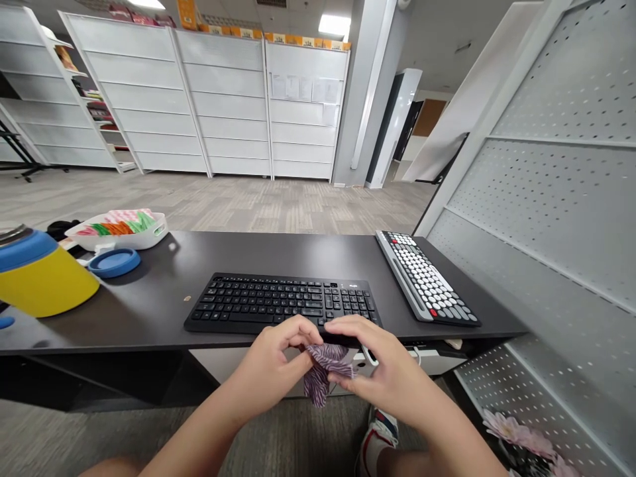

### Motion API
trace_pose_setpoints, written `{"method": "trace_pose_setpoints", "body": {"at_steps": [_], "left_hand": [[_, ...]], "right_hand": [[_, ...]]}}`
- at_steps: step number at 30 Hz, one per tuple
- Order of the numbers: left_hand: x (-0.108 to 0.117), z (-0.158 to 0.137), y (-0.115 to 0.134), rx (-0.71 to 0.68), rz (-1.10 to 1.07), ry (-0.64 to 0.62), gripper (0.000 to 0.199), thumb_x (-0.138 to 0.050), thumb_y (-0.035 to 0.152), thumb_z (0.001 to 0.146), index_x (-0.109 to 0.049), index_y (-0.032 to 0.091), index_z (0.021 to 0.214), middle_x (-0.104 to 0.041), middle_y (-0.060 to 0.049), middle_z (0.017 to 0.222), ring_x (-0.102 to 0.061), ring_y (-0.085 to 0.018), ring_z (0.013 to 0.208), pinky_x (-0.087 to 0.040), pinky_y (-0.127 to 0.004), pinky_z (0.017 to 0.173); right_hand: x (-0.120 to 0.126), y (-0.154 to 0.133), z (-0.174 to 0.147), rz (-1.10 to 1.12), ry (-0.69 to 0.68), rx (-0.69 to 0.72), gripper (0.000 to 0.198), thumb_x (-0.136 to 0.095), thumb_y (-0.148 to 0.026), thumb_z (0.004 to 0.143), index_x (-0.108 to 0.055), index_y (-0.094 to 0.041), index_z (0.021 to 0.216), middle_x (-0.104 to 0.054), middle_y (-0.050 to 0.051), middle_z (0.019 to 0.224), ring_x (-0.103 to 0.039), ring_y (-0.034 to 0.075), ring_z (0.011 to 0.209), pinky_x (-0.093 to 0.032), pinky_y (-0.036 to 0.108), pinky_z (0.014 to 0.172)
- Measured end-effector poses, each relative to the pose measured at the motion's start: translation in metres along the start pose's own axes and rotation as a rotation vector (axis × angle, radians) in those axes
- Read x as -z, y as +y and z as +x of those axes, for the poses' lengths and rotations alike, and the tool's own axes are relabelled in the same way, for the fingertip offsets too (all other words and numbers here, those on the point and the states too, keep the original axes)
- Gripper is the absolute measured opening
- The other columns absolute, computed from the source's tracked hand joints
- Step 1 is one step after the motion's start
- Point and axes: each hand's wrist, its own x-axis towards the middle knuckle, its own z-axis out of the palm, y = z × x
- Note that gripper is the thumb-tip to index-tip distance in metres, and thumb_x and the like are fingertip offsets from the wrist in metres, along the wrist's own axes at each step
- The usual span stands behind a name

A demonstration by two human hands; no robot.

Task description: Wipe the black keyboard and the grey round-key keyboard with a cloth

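Observation:
A small purple cloth with dark zebra-like stripes (318,387) hangs crumpled between my two hands, just in front of the desk's near edge. My left hand (278,361) pinches its upper left part between thumb and fingers. My right hand (385,361) is at its right side, thumb against the fabric and index finger stretched over the top; the other fingers are partly hidden. Directly beyond my fingertips lies a black keyboard (278,301) on the dark desk (298,248). To its right a keyboard with round white keys (422,275) lies at an angle.
On the left are a yellow container with a blue band (44,278), a blue lid (114,263) and a white basket (154,235) of colourful cloth. A perforated panel (551,172) rises at the right. Pink flowers (521,434) and a shoe (380,434) are below.

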Motion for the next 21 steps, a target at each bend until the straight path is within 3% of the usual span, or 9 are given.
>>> {"method": "trace_pose_setpoints", "body": {"at_steps": [4,7,11,14,18,21], "left_hand": [[0.0,-0.003,0.001,-0.016,-0.065,0.035,0.003,-0.069,0.024,0.094,-0.067,0.023,0.095,-0.074,-0.001,0.091,-0.07,-0.016,0.086,-0.051,-0.027,0.081],[0.0,-0.003,0.002,-0.024,-0.053,0.088,0.005,-0.069,0.026,0.095,-0.067,0.022,0.096,-0.074,-0.001,0.088,-0.069,-0.016,0.083,-0.052,-0.027,0.078],[0.001,-0.002,0.001,-0.069,-0.015,0.145,0.005,-0.067,0.024,0.096,-0.07,0.022,0.1,-0.074,-0.001,0.087,-0.069,-0.015,0.082,-0.053,-0.026,0.076],[0.004,-0.001,-0.002,-0.111,-0.025,0.15,0.012,-0.064,0.021,0.098,-0.075,0.023,0.103,-0.077,-0.002,0.094,-0.073,-0.016,0.086,-0.056,-0.025,0.078],[0.011,0.0,-0.007,-0.186,0.031,0.141,0.024,-0.06,0.016,0.1,-0.08,0.027,0.107,-0.079,-0.002,0.1,-0.075,-0.016,0.092,-0.057,-0.025,0.083],[0.018,0.0,-0.006,-0.219,0.054,0.11,0.03,-0.058,0.012,0.099,-0.082,0.028,0.105,-0.081,-0.001,0.102,-0.076,-0.015,0.094,-0.058,-0.026,0.087]], "right_hand": [[-0.004,0.005,0.001,0.059,-0.04,-0.071,0.058,-0.089,-0.032,0.085,-0.065,-0.035,0.137,-0.073,0.005,0.129,-0.069,0.024,0.118,-0.056,0.041,0.105],[-0.01,0.009,0.001,0.024,-0.005,0.055,0.052,-0.084,-0.025,0.089,-0.066,-0.034,0.137,-0.073,0.005,0.131,-0.068,0.024,0.121,-0.056,0.042,0.106],[-0.013,0.015,0.001,-0.132,0.189,0.299,0.043,-0.067,-0.008,0.095,-0.07,-0.032,0.132,-0.072,0.006,0.133,-0.068,0.022,0.121,-0.057,0.043,0.103],[-0.011,0.014,0.001,-0.249,0.297,0.401,0.042,-0.065,-0.001,0.092,-0.072,-0.028,0.123,-0.07,0.009,0.135,-0.066,0.023,0.121,-0.057,0.044,0.1],[-0.008,0.009,-0.002,-0.254,0.28,0.475,0.041,-0.062,0.003,0.089,-0.072,-0.025,0.117,-0.068,0.01,0.134,-0.066,0.024,0.116,-0.057,0.045,0.098],[-0.009,0.009,-0.005,-0.189,0.25,0.41,0.042,-0.057,-0.002,0.094,-0.071,-0.028,0.124,-0.069,0.008,0.133,-0.065,0.024,0.119,-0.055,0.047,0.102]]}}
